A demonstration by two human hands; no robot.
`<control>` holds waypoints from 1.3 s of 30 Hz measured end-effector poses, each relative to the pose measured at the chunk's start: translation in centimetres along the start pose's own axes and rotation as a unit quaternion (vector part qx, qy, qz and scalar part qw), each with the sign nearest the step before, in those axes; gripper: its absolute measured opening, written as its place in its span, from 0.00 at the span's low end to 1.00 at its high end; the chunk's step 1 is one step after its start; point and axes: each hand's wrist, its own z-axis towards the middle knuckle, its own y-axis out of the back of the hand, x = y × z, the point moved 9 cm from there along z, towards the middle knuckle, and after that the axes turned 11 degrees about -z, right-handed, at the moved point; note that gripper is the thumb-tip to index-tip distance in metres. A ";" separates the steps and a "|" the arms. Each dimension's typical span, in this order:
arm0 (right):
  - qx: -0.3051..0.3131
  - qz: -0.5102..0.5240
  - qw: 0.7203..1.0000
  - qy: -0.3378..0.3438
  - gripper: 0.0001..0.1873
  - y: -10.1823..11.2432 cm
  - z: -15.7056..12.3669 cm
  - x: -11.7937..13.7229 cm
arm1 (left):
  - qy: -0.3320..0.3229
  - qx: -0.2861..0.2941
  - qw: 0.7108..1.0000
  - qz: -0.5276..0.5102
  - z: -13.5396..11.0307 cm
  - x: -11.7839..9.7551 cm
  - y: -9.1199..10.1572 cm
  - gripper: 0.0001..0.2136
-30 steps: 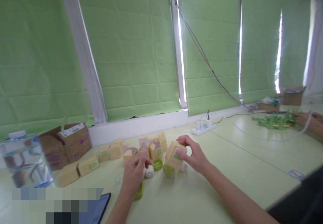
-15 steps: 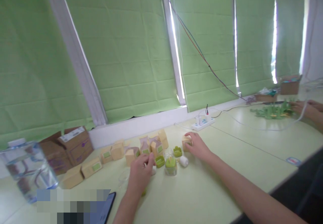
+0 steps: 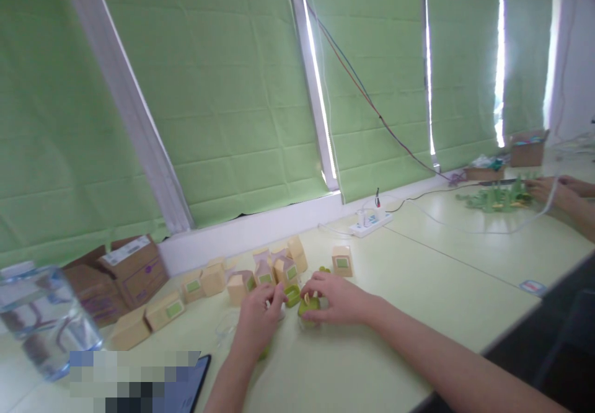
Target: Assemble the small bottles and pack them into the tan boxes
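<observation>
My right hand (image 3: 341, 298) has its thumb and fingers around a small clear container (image 3: 308, 314) with a green top. My left hand (image 3: 263, 314) is closed in a pinch just left of it. A bit of something white shows by its fingertips, but I cannot make out what it holds. Between the hands and a little behind lies a small green tray (image 3: 292, 296). Another green piece (image 3: 324, 270) is mostly hidden behind my right hand. A small tan carton (image 3: 343, 261) with a green label stands behind that hand.
Several tan cartons (image 3: 264, 271) stand behind my left hand and to its left. A phone (image 3: 202, 376), a large water bottle (image 3: 49, 320) and a cardboard box (image 3: 134, 276) are at left. A power strip (image 3: 370, 224) lies behind. Another person's hands (image 3: 553, 193) work by green pieces (image 3: 497, 197).
My right hand has let go of the tan carton and moved left and nearer onto the green-topped container. My left hand has stayed nearly still. The view has shifted slightly.
</observation>
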 end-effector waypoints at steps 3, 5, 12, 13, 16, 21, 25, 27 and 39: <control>0.031 0.001 1.000 -0.002 0.23 -0.2 -0.1 -0.1 | -0.002 0.011 1.000 0.001 -0.1 0.1 -0.2 0.22; 0.045 0.002 0.999 0.007 0.22 -0.1 -0.2 0.1 | -0.003 0.017 1.000 0.004 -0.1 0.2 -0.4 0.21; 0.062 -0.012 0.994 0.087 0.31 0.0 -0.4 1.9 | -0.045 0.001 0.997 0.061 0.1 0.2 -0.8 0.13; 0.070 -0.011 0.993 0.092 0.32 -0.2 -0.3 2.0 | -0.058 -0.010 0.994 0.090 0.4 0.0 -0.7 0.13; 0.089 0.000 0.993 0.083 0.34 -0.6 -0.2 1.5 | -0.084 -0.021 0.976 0.200 1.6 -0.2 -0.8 0.18; 0.093 0.017 0.994 0.056 0.34 -0.5 -0.1 0.6 | -0.059 0.016 0.951 0.304 4.7 1.1 -1.1 0.20; 0.083 0.038 0.993 0.072 0.37 0.1 -0.2 0.9 | -0.046 0.070 0.950 0.300 6.6 2.9 -1.9 0.18; 0.081 0.046 0.992 0.085 0.39 0.3 -0.3 1.2 | -0.045 0.090 0.952 0.290 7.2 3.5 -2.3 0.17; -0.061 0.118 0.991 -0.011 0.35 3.4 -0.3 -0.4 | -0.028 -0.018 0.988 0.149 7.1 -1.5 2.4 0.15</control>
